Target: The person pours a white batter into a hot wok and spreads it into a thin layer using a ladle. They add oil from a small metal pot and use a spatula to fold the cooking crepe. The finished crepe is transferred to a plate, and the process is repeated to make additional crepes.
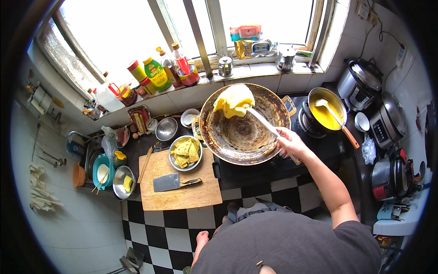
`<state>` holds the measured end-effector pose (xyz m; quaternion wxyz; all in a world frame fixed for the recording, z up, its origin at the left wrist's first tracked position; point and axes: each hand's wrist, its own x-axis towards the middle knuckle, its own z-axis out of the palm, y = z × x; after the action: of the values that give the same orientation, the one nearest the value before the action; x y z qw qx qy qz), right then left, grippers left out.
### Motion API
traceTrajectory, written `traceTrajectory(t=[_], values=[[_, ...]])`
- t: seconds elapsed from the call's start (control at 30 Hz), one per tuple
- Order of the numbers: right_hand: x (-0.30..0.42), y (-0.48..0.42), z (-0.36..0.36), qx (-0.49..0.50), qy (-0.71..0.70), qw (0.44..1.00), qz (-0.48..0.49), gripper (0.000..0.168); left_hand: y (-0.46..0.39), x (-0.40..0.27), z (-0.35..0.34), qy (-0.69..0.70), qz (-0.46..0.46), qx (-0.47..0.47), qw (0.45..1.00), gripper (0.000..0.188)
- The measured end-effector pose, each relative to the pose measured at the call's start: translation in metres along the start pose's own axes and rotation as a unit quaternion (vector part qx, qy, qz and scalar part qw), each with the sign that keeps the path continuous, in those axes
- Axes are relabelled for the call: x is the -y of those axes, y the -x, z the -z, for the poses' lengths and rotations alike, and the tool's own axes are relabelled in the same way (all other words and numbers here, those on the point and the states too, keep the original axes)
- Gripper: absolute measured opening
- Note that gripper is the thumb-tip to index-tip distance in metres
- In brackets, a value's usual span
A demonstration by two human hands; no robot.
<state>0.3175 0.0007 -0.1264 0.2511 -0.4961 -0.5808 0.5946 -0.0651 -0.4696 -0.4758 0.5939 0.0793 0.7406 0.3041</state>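
My right hand (290,144) grips the long pale handle of a spatula (261,120) over a wide, browned wok (244,145). A folded, floppy yellow sheet of cooked food (236,99), egg-like in look, lies on the spatula's far end and hides its blade. It is above the wok's upper left part; whether it touches the wall there I cannot tell. The wok's middle holds no food. Down by my left side hangs my left hand (202,237), fingers curled, with nothing visible in it. A steel bowl (171,163) of cut yellow-green pieces (185,152) stands left of the wok.
A cleaver (166,183) and chopsticks (145,164) lie on a wooden cutting board (150,202). To the right, a saucepan (310,99) holds yellow liquid and a ladle (331,111); its wooden handle (350,137) juts outward. Bottles (156,73) line the windowsill. Electric cookers (390,116) stand farther right.
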Motion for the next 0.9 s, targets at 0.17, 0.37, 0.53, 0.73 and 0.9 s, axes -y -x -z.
traceTrajectory(t=[0.17, 0.37, 0.53, 0.73, 0.9], values=[[0.065, 0.034, 0.028, -0.137, 0.293, 0.921, 0.216, 0.039, 0.003, 0.009, -0.009, 0.011, -0.001, -0.028, 1.0, 0.023], [0.087, 0.084, 0.038, -0.182, 0.657, 0.665, 0.305, 0.045, 0.043, -0.055, -0.055, -0.066, -0.016, -0.118, 0.991, 0.021], [0.065, 0.103, 0.035, -0.07, 0.703, 0.663, 0.248, 0.036, 0.07, -0.071, -0.06, -0.061, 0.031, -0.139, 0.988, 0.02], [0.075, 0.12, 0.036, -0.121, 0.659, 0.714, 0.203, 0.038, 0.066, -0.059, -0.053, -0.039, 0.05, -0.099, 0.993, 0.02], [0.054, 0.108, 0.03, -0.125, 0.645, 0.719, 0.226, 0.039, 0.064, -0.061, -0.05, -0.033, 0.058, -0.133, 0.989, 0.02]])
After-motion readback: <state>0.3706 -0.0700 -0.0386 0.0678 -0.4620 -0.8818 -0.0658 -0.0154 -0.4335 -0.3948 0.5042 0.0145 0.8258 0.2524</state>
